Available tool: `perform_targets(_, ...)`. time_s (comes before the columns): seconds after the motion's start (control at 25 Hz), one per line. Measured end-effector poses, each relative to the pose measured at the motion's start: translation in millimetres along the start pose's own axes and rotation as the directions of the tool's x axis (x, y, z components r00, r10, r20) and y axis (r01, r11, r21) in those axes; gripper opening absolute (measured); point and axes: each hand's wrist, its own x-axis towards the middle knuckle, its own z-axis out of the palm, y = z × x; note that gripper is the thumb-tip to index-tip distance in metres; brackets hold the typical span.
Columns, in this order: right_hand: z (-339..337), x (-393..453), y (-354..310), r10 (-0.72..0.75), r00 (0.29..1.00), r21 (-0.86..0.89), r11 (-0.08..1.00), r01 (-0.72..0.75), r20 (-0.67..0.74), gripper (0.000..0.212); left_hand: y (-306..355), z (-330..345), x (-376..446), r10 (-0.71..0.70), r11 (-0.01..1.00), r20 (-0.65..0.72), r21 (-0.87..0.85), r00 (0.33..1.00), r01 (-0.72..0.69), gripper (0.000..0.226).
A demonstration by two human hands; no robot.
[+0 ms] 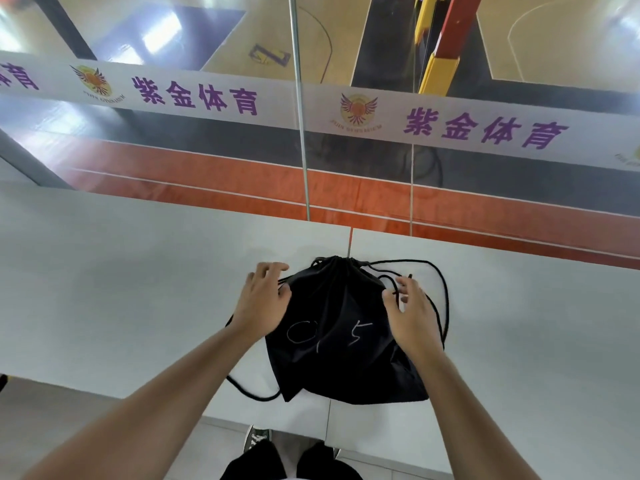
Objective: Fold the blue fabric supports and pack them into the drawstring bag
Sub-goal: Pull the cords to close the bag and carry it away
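A black drawstring bag (341, 337) lies flat on the white table (121, 271), over the seam between two tabletops, its cinched mouth pointing away from the person. "05" is chalked on its face. The left hand (263, 299) rests at the bag's upper left edge, fingers loosely spread, grasping nothing. The right hand (410, 311) sits at the upper right edge, fingers relaxed, just beside the black cords (441, 292) looping outward. Whether a fingertip catches a cord cannot be told.

The drawstring bag (341, 327) is matt black cloth with thin black cords (440, 289); the counter (121, 271) looks smooth, matt and white.
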Motion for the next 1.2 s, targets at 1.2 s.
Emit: perform_targets(1.2,-92.9,-327.8,56.3,0.446,0.752,0.681,0.732,0.004,-0.485,0.03,108.9,-3.1,-148.1,0.542,0.752,0.354,-0.609,0.762,-0.252,0.015)
